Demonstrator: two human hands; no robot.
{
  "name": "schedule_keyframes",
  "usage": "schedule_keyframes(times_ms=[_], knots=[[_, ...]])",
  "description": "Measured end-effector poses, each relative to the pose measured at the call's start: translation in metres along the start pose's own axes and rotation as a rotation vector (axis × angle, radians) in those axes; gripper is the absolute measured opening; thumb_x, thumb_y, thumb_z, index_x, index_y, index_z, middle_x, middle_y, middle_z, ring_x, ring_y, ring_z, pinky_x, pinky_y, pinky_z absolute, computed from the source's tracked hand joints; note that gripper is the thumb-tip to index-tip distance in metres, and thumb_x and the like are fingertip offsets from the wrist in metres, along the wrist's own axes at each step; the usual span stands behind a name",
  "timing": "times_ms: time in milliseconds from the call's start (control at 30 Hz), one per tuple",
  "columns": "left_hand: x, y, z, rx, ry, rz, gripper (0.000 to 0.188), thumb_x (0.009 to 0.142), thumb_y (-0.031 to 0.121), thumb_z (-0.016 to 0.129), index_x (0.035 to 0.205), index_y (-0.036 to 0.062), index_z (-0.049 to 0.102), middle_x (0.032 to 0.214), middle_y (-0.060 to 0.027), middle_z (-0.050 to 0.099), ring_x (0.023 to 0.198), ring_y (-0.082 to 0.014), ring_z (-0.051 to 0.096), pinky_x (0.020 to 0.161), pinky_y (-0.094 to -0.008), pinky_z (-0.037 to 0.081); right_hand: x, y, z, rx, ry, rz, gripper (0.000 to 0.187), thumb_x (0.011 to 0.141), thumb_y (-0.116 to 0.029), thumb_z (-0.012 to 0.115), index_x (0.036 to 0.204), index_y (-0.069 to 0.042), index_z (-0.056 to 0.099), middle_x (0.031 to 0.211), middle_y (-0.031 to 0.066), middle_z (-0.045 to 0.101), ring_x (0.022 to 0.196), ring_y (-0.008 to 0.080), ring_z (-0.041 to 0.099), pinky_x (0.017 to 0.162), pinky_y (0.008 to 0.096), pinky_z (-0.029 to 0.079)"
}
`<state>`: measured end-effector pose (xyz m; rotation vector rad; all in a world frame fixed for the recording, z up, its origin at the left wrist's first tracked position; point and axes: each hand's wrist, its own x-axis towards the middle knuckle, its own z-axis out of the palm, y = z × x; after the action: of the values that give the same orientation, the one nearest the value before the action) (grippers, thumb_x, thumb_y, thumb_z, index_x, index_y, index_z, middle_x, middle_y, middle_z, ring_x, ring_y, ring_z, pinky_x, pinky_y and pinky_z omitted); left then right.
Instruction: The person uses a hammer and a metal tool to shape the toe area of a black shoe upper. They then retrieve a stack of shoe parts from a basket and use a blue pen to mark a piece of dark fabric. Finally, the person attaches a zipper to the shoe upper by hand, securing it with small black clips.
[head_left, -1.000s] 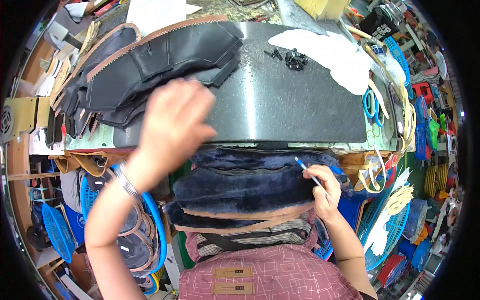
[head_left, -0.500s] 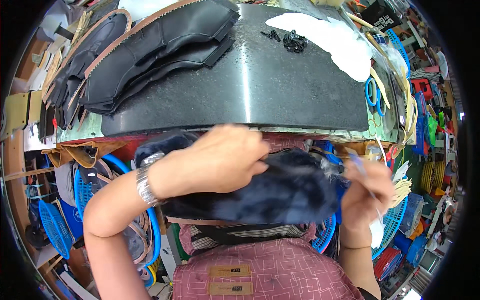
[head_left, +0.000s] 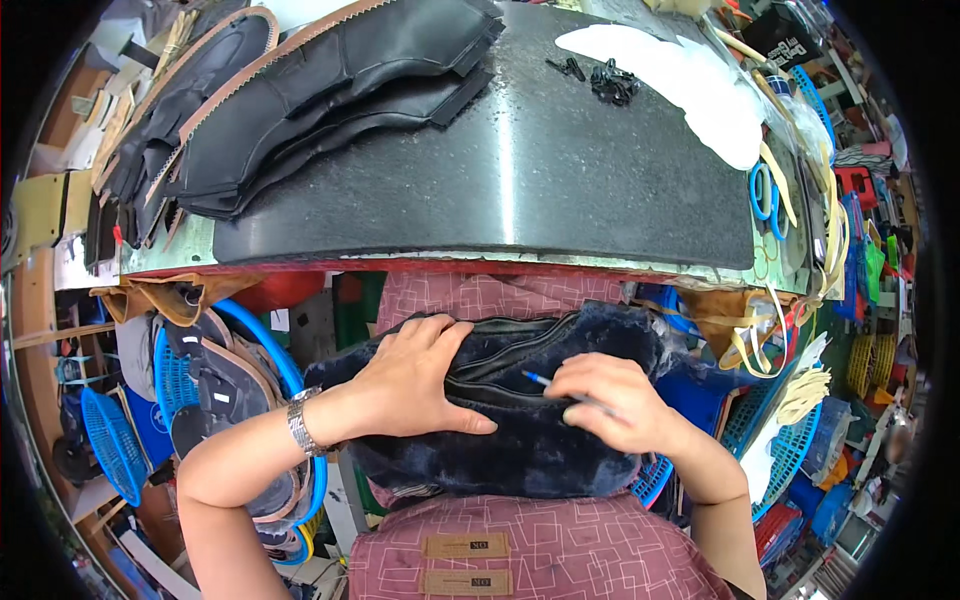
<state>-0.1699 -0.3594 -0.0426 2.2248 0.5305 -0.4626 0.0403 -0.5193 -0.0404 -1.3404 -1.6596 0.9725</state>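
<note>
Both hands (head_left: 405, 385) (head_left: 612, 400) now over dark fur pieces (head_left: 500, 455).

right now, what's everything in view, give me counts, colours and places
Worktable: one, pale green, across the top
Slab: one, dark grey, on the worktable
Leather-like pieces: several, black with brown toothed edging, slab's left
Sheet: one visible, white, slab's right
Small fittings: a cluster, black, beside the sheet
Scissors: one pair, blue handles, table's right
Mesh baskets: several, blue, both sides
Plush pieces: count unclear, navy, across the lap
Pen: one, blue-tipped, in the right hand
Apron: one, maroon with pale line pattern, worn
Metal wristband: one, silver, left wrist
Round the edges: more, mixed colours, too small to name
Left hand: one, bare, spread on the plush
Right hand: one, bare, around the pen
</note>
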Motion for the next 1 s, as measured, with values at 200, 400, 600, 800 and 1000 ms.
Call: schedule_keyframes(times_ms=[200, 400, 600, 800, 1000], knots=[[0.029, -0.004, -0.018, -0.066, -0.242, 0.076, 0.089, 0.065, 0.058, 0.072, 0.125, -0.0004, 0.043, 0.115, -0.0256, 0.053, 0.109, -0.0391, 0.05, 0.091, -0.0427, 0.041, -0.016, -0.021, 0.005, -0.397, -0.001, -0.122, 0.03, 0.068, -0.012, 0.073, 0.095, -0.006, 0.062, 0.096, 0.0106, 0.06, 0.081, 0.0241, 0.061, 0.064, 0.0297, 0.053], [0.015, 0.04, -0.027, -0.032, -0.165, 0.343, 0.07, 0.07, 0.03, 0.073, 0.126, 0.0035, 0.04, 0.096, -0.0196, 0.059, 0.085, -0.0379, 0.06, 0.071, -0.0439, 0.048, -0.028, -0.02, -0.014, -0.288, 0.125, -0.343, 0.03, 0.07, -0.018, 0.073, 0.093, -0.003, 0.062, 0.086, 0.0136, 0.058, 0.066, 0.027, 0.062, 0.057, 0.0346, 0.053], [0.053, 0.019, -0.012, 0.15, 0.021, 0.32, 0.072, 0.069, 0.034, 0.074, 0.126, 0.0065, 0.041, 0.1, -0.0177, 0.058, 0.09, -0.0353, 0.058, 0.073, -0.0438, 0.048, -0.023, -0.009, -0.007, -0.185, 0.29, -0.283, 0.02, 0.067, -0.012, 0.075, 0.084, -0.005, 0.068, 0.077, 0.0088, 0.06, 0.068, 0.025, 0.061, 0.057, 0.0317, 0.051], [0.041, 0.014, 0.01, 0.039, 0.234, 0.393, 0.074, 0.061, 0.037, 0.079, 0.12, 0.0063, 0.045, 0.111, -0.0135, 0.053, 0.101, -0.0313, 0.053, 0.084, -0.0413, 0.043, -0.012, 0.015, 0.021, -0.069, 0.299, -0.149, 0.02, 0.07, -0.011, 0.072, 0.084, -0.002, 0.062, 0.078, 0.0125, 0.061, 0.069, 0.0283, 0.062, 0.061, 0.0339, 0.051], [0.041, 0.013, 0.01, 0.014, 0.21, 0.393, 0.072, 0.062, 0.035, 0.079, 0.117, 0.0043, 0.045, 0.112, -0.0125, 0.053, 0.102, -0.0304, 0.052, 0.084, -0.0408, 0.041, 0.008, 0.012, 0.031, -0.234, 0.235, -0.223, 0.019, 0.068, -0.007, 0.071, 0.084, -0.002, 0.061, 0.078, 0.0092, 0.06, 0.068, 0.0242, 0.06, 0.061, 0.0322, 0.05]])
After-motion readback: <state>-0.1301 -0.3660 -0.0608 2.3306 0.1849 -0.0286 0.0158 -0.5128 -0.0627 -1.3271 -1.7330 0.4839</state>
